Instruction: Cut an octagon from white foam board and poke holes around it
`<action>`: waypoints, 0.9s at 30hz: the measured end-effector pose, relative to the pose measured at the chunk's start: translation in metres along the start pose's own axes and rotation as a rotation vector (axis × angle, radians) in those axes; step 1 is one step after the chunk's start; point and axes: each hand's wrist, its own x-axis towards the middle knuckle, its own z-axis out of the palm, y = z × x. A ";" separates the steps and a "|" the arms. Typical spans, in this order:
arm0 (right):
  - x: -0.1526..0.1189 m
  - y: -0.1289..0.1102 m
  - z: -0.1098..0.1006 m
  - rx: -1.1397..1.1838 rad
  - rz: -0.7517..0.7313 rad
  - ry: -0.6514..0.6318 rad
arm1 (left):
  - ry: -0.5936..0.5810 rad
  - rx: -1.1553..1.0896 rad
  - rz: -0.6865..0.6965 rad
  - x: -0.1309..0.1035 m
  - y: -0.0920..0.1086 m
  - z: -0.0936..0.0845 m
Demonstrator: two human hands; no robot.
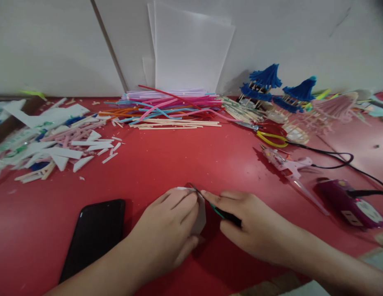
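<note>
Trimming, apparently, the right hand [251,218] clamps its fingers round the cutter [232,218] while the left hand [171,224], fingers together, pins the card [201,218] low over the table [166,158], any further cut needing steadiness.

A black phone [94,236] lies at left, a pink glue gun [291,167] near a purple box [341,202].

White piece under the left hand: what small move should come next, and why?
Probably ease the left hand's fingers slightly back from the cutter, keeping the white piece steady. The cutter, in the right hand, has its dark tip close beside those fingers at the piece's far edge.
</note>
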 end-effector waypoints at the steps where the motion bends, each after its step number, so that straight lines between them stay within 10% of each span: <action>1: 0.002 0.000 0.000 0.005 0.003 -0.002 | -0.005 0.011 0.005 0.000 0.000 0.000; 27: -0.060 0.006 0.006 0.015 0.092 0.075 | 0.027 -0.049 0.051 -0.007 -0.009 -0.013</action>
